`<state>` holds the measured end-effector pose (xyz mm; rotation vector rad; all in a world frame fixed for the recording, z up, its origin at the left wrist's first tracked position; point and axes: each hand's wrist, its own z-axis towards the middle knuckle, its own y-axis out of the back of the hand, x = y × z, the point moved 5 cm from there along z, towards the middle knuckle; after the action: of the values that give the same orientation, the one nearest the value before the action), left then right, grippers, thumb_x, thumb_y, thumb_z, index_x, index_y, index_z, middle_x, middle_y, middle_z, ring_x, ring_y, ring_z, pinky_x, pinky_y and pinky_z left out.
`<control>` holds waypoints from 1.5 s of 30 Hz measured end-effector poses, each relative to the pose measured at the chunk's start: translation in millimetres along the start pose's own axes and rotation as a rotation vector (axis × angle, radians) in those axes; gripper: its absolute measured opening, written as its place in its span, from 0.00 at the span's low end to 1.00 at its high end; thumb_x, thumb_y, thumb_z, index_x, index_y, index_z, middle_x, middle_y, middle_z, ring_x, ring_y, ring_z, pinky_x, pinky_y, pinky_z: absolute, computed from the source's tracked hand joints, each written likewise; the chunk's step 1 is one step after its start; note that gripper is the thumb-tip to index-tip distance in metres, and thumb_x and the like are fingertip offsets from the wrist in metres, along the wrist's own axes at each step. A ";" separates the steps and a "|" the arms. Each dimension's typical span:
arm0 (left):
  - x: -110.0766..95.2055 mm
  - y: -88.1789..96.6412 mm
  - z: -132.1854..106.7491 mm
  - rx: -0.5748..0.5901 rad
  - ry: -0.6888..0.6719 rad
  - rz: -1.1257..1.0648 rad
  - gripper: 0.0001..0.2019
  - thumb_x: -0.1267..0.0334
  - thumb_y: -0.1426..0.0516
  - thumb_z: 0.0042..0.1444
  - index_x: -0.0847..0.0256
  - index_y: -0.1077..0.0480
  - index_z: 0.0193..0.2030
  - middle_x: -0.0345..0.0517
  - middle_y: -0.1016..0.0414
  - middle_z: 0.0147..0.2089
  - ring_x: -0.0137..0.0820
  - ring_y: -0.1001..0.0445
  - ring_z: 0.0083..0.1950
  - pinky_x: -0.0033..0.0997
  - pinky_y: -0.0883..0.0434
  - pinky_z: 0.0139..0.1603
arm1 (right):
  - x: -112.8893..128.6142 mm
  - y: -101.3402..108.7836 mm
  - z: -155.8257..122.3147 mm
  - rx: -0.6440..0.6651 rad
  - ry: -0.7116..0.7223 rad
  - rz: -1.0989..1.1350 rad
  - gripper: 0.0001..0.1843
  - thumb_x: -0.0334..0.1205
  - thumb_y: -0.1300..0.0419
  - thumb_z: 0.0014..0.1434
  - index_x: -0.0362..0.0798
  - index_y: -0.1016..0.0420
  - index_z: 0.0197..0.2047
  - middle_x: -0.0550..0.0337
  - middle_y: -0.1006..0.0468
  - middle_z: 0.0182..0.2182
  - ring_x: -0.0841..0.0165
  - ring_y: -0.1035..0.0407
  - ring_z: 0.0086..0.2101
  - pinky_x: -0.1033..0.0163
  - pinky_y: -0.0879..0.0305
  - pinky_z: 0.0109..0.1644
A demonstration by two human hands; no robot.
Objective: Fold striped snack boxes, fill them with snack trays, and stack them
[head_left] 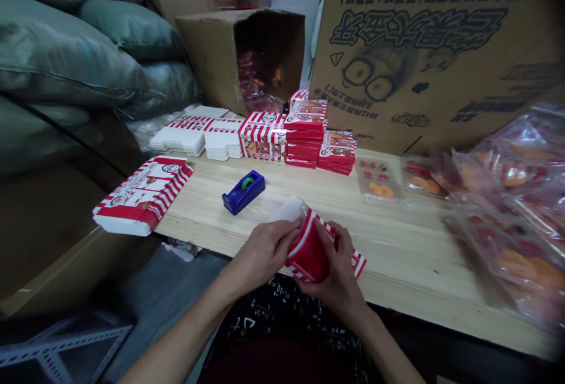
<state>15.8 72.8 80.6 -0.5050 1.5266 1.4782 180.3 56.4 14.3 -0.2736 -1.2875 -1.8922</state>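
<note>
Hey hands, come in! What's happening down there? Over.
Left hand and right hand on red-and-white carton. Blue tape dispenser farther off, touching neither hand. Nothing seen blocking.

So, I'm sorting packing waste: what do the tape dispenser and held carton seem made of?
Tape dispenser: probably hard plastic, smooth, from its uniformly blue, moulded-looking body.
Held carton: likely thin card, perhaps coated, from its printed stripes and folded edges.
</note>
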 end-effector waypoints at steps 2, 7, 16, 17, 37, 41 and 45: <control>-22.5 7.0 4.8 -0.014 -0.132 0.051 0.18 0.64 0.51 0.72 0.52 0.23 0.60 0.50 0.17 0.54 0.42 0.22 0.57 0.50 0.27 0.63 | 0.3 6.8 5.3 -0.097 -0.062 0.038 0.67 0.39 0.25 0.44 0.67 0.60 0.78 0.48 0.48 0.66 0.40 0.45 0.64 0.28 0.39 0.66; -26.5 7.7 -6.3 -0.390 -0.118 -0.105 0.42 0.57 0.30 0.55 0.46 0.40 0.74 0.50 0.35 0.73 0.54 0.42 0.76 0.59 0.38 0.74 | 9.2 28.8 1.3 -0.355 -0.252 0.060 0.73 0.47 0.23 0.46 0.62 0.70 0.79 0.41 0.51 0.66 0.32 0.50 0.64 0.22 0.44 0.66; 32.0 -46.9 -27.7 0.054 0.239 -0.641 0.27 0.55 0.40 0.66 0.51 0.36 0.70 0.52 0.26 0.65 0.47 0.28 0.67 0.48 0.29 0.67 | -24.2 30.7 -60.4 -0.196 -0.514 0.611 0.33 0.47 0.39 0.68 0.67 0.41 0.73 0.53 0.34 0.67 0.50 0.36 0.65 0.35 0.35 0.68; 39.2 -53.7 -29.9 0.052 0.242 -0.649 0.29 0.56 0.39 0.66 0.51 0.38 0.72 0.52 0.26 0.65 0.46 0.28 0.66 0.47 0.29 0.67 | -31.6 25.1 -67.3 -0.193 -0.543 0.678 0.32 0.47 0.40 0.69 0.66 0.41 0.73 0.53 0.33 0.68 0.51 0.35 0.65 0.36 0.35 0.68; 64.2 -71.4 -62.8 -0.105 0.044 -0.106 0.08 0.62 0.41 0.68 0.51 0.19 0.48 0.50 0.36 0.69 0.44 0.34 0.68 0.51 0.33 0.68 | -55.0 8.0 -93.4 0.119 -0.421 0.494 0.12 0.46 0.40 0.70 0.56 0.22 0.53 0.54 0.19 0.51 0.58 0.25 0.51 0.49 0.28 0.58; 76.8 -72.0 -72.9 -0.368 0.142 -0.341 0.14 0.63 0.39 0.66 0.47 0.23 0.57 0.48 0.32 0.67 0.41 0.29 0.65 0.48 0.28 0.64 | -60.8 7.1 -98.3 0.073 -0.472 0.546 0.09 0.46 0.38 0.68 0.55 0.22 0.50 0.54 0.21 0.51 0.58 0.26 0.52 0.51 0.29 0.59; 84.0 -88.7 -74.6 -0.344 0.226 -0.414 0.11 0.62 0.41 0.68 0.50 0.20 0.54 0.49 0.25 0.61 0.41 0.27 0.64 0.50 0.30 0.67 | -64.8 3.3 -102.4 0.049 -0.505 0.565 0.09 0.46 0.39 0.69 0.57 0.22 0.49 0.55 0.21 0.52 0.58 0.26 0.50 0.48 0.30 0.60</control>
<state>22.0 11.0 -48.3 -1.1518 1.2352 1.3878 250.3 0.9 -67.6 -1.0249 -1.3838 -1.3430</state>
